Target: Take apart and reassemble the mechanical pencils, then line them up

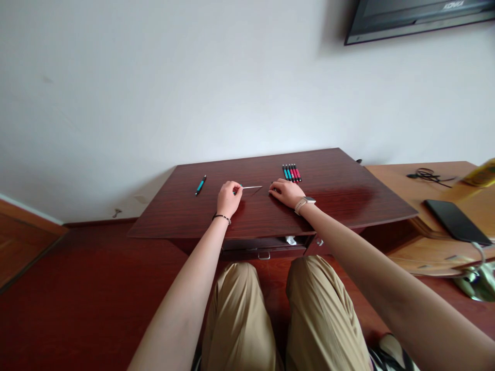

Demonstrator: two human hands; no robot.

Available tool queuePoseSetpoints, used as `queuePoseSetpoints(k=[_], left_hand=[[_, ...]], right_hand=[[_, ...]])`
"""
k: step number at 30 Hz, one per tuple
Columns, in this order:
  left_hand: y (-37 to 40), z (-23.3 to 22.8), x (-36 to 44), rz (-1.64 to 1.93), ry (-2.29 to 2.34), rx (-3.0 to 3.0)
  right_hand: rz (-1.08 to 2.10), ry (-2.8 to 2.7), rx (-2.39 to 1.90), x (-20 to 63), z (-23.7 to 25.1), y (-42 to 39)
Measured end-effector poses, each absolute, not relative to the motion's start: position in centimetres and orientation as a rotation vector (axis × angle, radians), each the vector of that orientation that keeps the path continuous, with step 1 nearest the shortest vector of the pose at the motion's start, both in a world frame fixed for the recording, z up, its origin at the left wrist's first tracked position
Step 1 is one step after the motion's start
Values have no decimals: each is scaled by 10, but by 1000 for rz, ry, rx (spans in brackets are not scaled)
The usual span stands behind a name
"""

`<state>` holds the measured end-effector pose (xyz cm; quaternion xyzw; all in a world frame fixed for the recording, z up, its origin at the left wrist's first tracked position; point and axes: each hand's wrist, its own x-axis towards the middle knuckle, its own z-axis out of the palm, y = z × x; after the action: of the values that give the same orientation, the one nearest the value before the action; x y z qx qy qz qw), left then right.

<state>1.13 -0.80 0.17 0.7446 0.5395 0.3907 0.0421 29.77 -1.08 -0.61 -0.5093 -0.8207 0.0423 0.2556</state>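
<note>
My left hand is closed in a pinch on a teal pen part, mostly hidden by the fingers. A thin white pen refill sticks out of it to the right, pointing toward my other hand. My right hand rests low over the table with its fingers curled together. Something small and dark shows at its fingertips, too hidden to name. Just beyond it lies a row of teal and red pens, side by side. A lone teal pen lies slanted to the left of my left hand.
The dark red wooden table stands against the white wall. To its right, a lighter wooden desk carries a black cable, a phone with a white cord and a yellow object. A television hangs above.
</note>
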Motion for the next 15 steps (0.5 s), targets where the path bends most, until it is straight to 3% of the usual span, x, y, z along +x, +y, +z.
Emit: queuePoseSetpoints(k=[7, 15], left_hand=[[-21, 7, 26, 769, 1886, 2528], [-35, 13, 30, 619, 1964, 2516]], right_hand=[[103, -2202, -1417, 299, -8, -9], [128, -2196, -1389, 302, -12, -4]])
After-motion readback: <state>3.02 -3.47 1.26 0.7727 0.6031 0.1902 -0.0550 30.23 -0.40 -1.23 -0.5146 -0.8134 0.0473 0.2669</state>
